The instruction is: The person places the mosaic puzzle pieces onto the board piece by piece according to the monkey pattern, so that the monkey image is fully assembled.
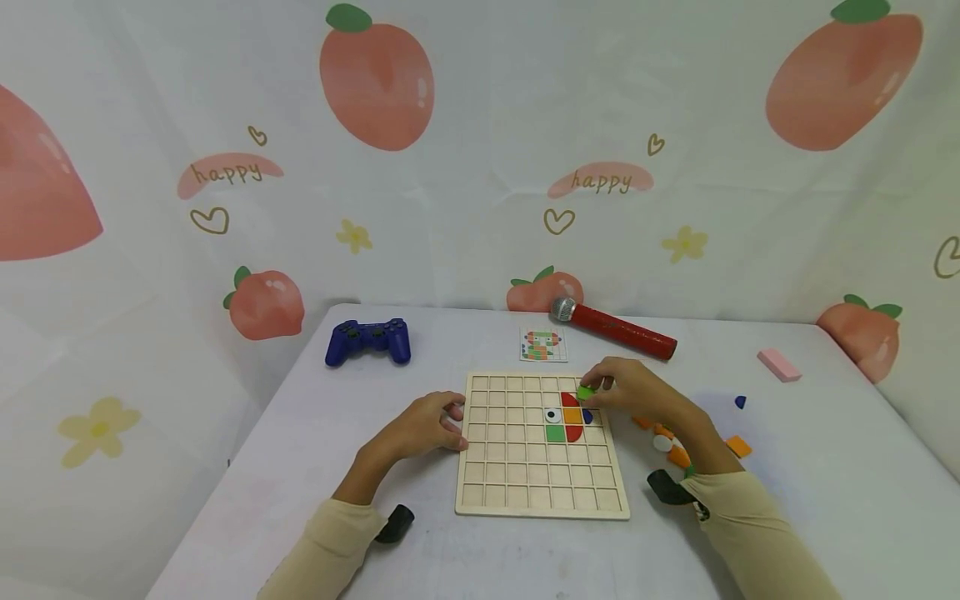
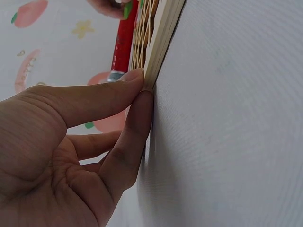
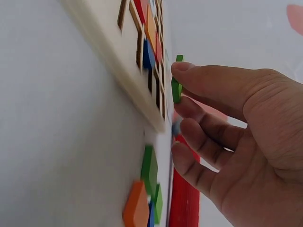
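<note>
A square wooden grid board (image 1: 498, 479) lies on the white table. On its right side sit red pieces (image 1: 574, 433), an orange square (image 1: 572, 416), a green square (image 1: 555, 433), a white eye piece (image 1: 552, 415) and a blue piece (image 1: 587, 416). My left hand (image 1: 427, 427) holds the board's left edge; in the left wrist view, thumb and a finger (image 2: 137, 123) meet at that edge. Between thumb and fingertips my right hand (image 1: 633, 387) pinches a small green piece (image 3: 176, 90), raised over the board's upper right corner.
Loose orange, white and green pieces (image 1: 678, 456) lie right of the board, partly under the right forearm. Behind it are a patterned card (image 1: 543, 344) and a red microphone (image 1: 618, 330). A blue game controller (image 1: 367, 340) stands back left, a pink block (image 1: 779, 365) back right.
</note>
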### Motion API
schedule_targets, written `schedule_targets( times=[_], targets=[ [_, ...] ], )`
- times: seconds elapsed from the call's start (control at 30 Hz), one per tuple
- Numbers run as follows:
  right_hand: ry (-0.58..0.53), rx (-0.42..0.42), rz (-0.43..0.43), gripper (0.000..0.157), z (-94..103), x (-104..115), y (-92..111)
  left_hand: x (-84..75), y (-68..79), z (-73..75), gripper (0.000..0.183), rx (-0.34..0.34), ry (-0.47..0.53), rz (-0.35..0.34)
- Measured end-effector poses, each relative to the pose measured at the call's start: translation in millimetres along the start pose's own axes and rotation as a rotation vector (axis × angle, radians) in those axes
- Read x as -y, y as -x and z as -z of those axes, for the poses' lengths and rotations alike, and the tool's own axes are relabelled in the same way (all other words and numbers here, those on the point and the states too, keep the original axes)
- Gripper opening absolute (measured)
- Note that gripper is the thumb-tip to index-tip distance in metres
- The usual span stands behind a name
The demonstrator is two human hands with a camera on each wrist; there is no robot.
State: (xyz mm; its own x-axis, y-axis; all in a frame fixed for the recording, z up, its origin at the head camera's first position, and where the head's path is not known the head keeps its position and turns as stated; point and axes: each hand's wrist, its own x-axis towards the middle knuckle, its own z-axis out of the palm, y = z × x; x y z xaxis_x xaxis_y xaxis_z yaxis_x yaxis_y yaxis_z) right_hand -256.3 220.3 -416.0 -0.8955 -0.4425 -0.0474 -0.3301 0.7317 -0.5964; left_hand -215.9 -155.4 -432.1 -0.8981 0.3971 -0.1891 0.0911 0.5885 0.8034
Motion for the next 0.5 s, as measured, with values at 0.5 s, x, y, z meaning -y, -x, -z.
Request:
schedule_targets(
  times=[0.5],
  targets=[
    [-0.025,0.052,0.041,0.020,-18.6,23,-23,0.3,0.5,-0.3,0.074,0.000,0.009,-0.002]
  ],
)
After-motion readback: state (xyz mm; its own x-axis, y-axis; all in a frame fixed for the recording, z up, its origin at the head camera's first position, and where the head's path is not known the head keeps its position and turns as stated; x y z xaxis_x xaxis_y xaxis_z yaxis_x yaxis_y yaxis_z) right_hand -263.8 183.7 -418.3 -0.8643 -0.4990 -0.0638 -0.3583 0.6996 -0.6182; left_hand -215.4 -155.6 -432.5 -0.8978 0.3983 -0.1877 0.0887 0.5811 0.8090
